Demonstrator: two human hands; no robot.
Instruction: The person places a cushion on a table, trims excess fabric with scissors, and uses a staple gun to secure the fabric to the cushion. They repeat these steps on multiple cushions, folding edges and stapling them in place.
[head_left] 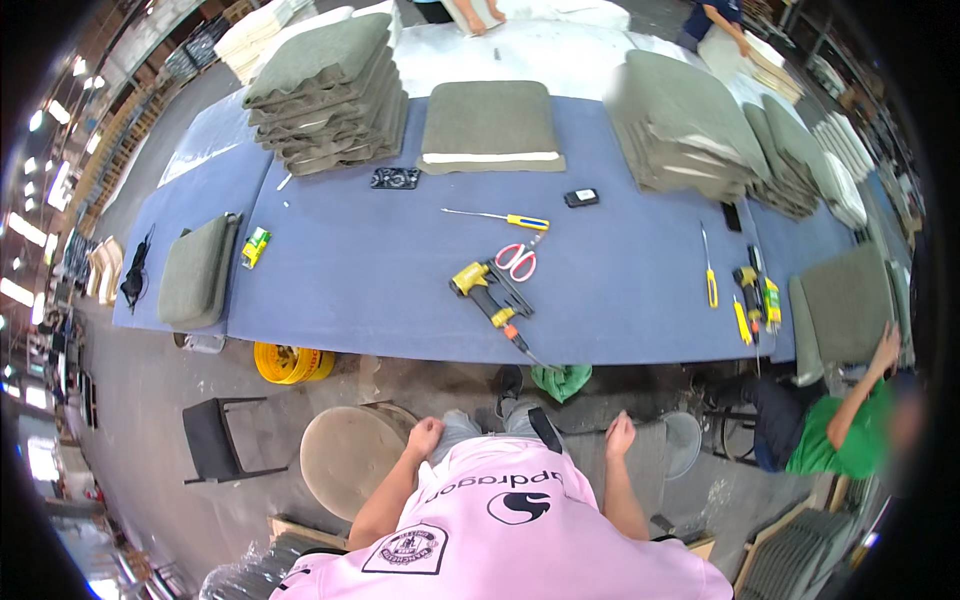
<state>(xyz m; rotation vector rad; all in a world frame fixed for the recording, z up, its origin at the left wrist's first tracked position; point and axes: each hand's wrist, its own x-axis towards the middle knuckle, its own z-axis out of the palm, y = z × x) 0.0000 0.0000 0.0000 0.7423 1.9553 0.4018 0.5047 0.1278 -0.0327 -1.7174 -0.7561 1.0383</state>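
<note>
My left hand (426,437) is curled closed beside my left thigh, near a round beige cushioned seat (350,462). On the other side my right hand (620,435) is also closed, thumb side up, apart from the table; nothing shows in either hand. Ahead, on the blue-covered table (370,290), lie a yellow and black staple gun (487,295) with a hose, red-handled scissors (516,262) and a yellow-handled screwdriver (522,221). Farther back a grey-green padded cushion (491,125) lies flat, its near edge showing a white strip.
Stacks of grey-green cushions stand at the back left (325,100) and back right (680,125). A small cushion (198,272) sits at the left edge. Under the table is a yellow bucket (290,362). At right, a person in green (845,432) touches a padded chair part (850,300).
</note>
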